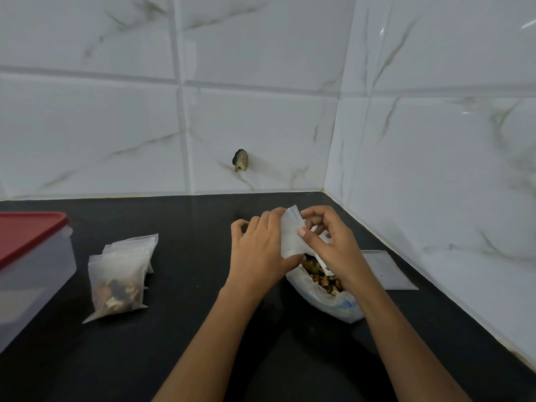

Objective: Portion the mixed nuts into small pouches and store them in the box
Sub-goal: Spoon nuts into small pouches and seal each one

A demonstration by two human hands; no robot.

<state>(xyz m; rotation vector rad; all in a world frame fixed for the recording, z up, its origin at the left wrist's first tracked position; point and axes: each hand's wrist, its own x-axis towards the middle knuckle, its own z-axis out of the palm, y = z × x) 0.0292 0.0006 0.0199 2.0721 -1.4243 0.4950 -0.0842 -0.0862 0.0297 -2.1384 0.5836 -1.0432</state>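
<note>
Where the tiled wall [261,126] turns a corner, the black counter [188,329] carries everything. At its left edge stands the box [32,274], clear-sided, with its red lid [26,233] on. Right of centre lies the open bag [327,300], with nuts [322,275] showing at its mouth. Between box and bag, apart from both, a pile of filled pouches [119,280] rests on the counter. 1 flat pouch [388,271] lies just right of the bag. Above the bag's mouth, the left hand [258,250] grips a small empty pouch [291,239] by its side, and the right hand [333,239] pinches its other edge with curled fingers. A dark hole [240,160] marks the wall.
</note>
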